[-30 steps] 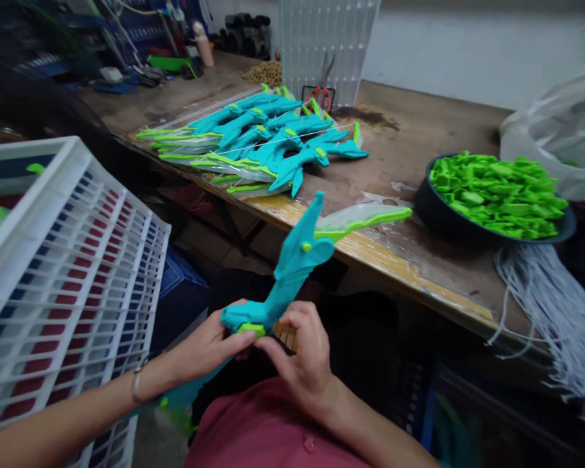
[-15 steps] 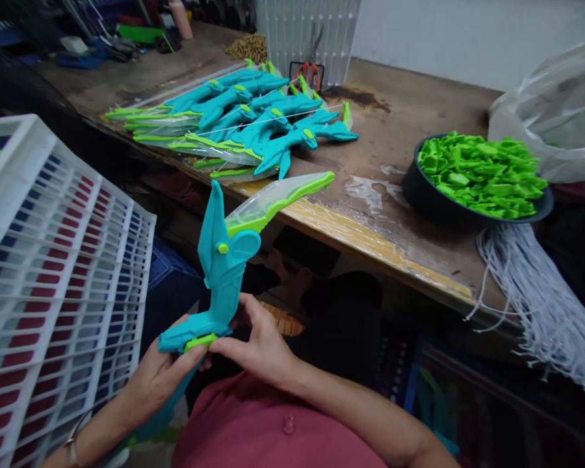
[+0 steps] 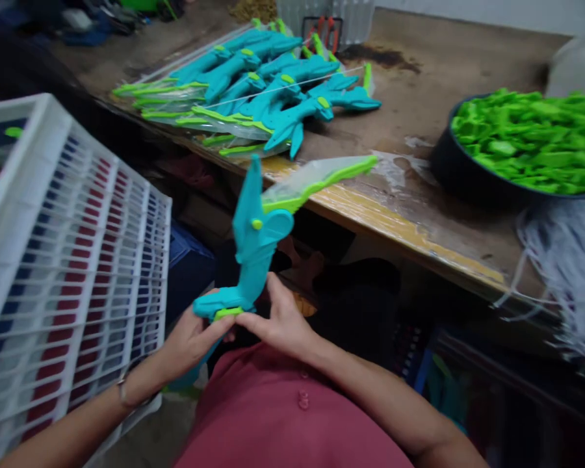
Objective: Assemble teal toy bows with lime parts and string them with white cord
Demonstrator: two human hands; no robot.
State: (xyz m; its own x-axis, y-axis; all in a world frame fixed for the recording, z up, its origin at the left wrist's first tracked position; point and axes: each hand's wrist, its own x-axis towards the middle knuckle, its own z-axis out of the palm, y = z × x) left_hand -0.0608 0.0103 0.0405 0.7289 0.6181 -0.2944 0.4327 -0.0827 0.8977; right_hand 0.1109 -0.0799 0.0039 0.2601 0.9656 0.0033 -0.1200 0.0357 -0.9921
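Observation:
Both hands hold a teal plastic toy [image 3: 253, 266] in front of my body. Its upper end carries a lime-green arm [image 3: 322, 185] with clear film, and a round green button. My left hand [image 3: 188, 344] grips the lower part from the left, its thumb against a small green piece [image 3: 228, 313] set in the teal body. From the other side my right hand [image 3: 285, 325] closes on the toy, thumb at the same green piece. Some fingers of both hands are hidden behind the toy. Similar teal toys [image 3: 273, 97] with green arms and white strings lie piled on the table.
A white slatted crate [image 3: 53, 123] stands at my left. On the wooden table [image 3: 390, 130], a dark round basin [image 3: 455, 162] is heaped with green plastic pieces [image 3: 526, 140]. Pale strings [image 3: 560, 273] hang over the front edge. Red-handled scissors [image 3: 329, 32] stand at the back.
The view has tilted down and shifted, so the table things sit higher and farther right. Toy and hands appear farther right and slightly higher; both grips look the same.

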